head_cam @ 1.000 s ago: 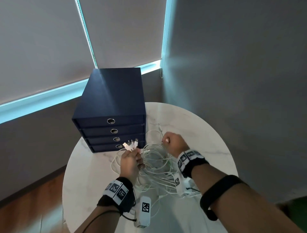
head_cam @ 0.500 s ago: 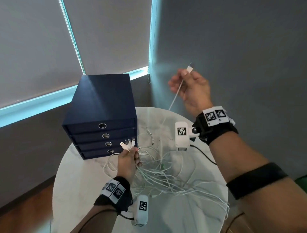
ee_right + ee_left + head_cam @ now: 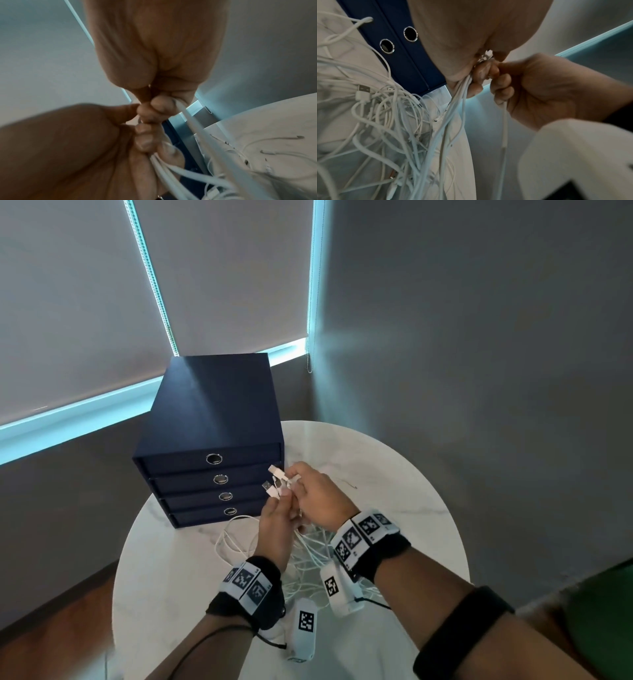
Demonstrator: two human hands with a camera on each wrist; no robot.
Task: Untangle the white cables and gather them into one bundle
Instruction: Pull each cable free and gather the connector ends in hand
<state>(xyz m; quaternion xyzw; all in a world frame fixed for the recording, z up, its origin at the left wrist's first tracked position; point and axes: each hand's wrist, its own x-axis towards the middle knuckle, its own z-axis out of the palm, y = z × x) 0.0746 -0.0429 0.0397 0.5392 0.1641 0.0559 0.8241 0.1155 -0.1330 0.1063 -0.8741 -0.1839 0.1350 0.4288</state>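
Several plug ends [image 3: 275, 481] fan from my left hand [image 3: 274, 529], its grip closed round gathered cables [image 3: 453, 108], as my right hand [image 3: 318, 498] pinches one more into the bunch above the tabletop [image 3: 404, 501]; next, fishing another end from the tangle [image 3: 308, 559].

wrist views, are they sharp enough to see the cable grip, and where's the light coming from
Head view: sharp, dim room, cyan daylight leaking round the blinds, edges bowed by the wide lens. Left wrist view: cables fairly crisp, right hand soft, left hand looming large. Right wrist view: motion-blurred throughout, yet both hands plainly grip cables.
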